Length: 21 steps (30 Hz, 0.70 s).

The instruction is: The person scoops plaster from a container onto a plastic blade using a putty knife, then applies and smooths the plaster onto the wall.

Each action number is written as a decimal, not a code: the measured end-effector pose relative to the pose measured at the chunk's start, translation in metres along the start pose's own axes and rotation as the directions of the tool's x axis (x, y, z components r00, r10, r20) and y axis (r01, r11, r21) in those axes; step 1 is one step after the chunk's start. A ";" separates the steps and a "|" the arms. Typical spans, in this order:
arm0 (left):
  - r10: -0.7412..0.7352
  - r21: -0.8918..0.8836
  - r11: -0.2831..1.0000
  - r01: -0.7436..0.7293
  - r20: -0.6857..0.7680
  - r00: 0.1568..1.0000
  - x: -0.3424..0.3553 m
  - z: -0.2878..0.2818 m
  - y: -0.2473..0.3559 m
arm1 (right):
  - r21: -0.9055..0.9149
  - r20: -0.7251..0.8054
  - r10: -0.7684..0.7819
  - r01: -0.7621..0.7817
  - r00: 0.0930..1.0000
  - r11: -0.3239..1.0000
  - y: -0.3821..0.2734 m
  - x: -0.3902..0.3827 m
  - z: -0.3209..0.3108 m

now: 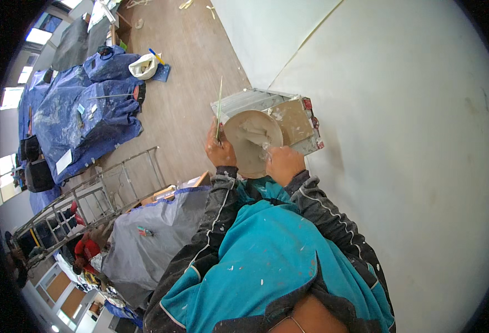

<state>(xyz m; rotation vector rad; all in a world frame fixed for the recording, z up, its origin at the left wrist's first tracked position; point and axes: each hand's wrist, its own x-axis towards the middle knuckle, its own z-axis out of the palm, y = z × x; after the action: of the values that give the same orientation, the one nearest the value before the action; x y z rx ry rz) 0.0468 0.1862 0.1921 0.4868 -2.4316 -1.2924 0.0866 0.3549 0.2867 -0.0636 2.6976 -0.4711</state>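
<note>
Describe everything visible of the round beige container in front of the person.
The round, beige, open-topped container looks like a smooth, matte bucket, possibly plastic, its mouth facing the camera. Lumpy greyish-beige paste shows inside. It sits just ahead of the teal-and-black top. The left hand is beside its left edge and the right hand is at its right edge; actual contact is hard to tell. Its support is hidden.

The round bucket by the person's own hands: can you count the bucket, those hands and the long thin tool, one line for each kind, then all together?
Hands: 2, the left hand and right hand
Round bucket: 1
Long thin tool: 1
Total: 4
</note>
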 end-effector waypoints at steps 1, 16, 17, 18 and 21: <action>-0.014 -0.013 1.000 0.014 0.011 1.000 -0.001 -0.001 0.002 | 0.014 -0.071 -0.022 0.023 0.997 1.000 0.000 0.005 0.001; 0.018 -0.058 0.998 -0.020 -0.032 0.999 -0.001 0.000 -0.008 | -0.058 -0.093 -0.076 0.071 0.993 0.996 -0.008 0.014 -0.007; -0.003 -0.060 0.998 0.002 -0.023 1.000 -0.002 0.001 -0.006 | -0.080 -0.123 -0.030 0.021 0.992 0.997 -0.011 0.018 -0.009; 0.001 -0.044 0.999 -0.002 -0.021 1.000 -0.004 0.000 -0.004 | -0.064 -0.119 -0.032 0.024 0.992 0.998 -0.010 0.018 0.000; 0.096 -0.015 0.995 -0.096 -0.019 0.995 0.000 0.000 -0.009 | -0.094 -0.076 -0.063 0.055 0.995 0.994 -0.004 0.023 0.010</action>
<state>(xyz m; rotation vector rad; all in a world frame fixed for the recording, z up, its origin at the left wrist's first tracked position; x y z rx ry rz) 0.0479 0.1816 0.1841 0.3711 -2.3965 -1.2613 0.0689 0.3453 0.2705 -0.1540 2.8011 -0.3740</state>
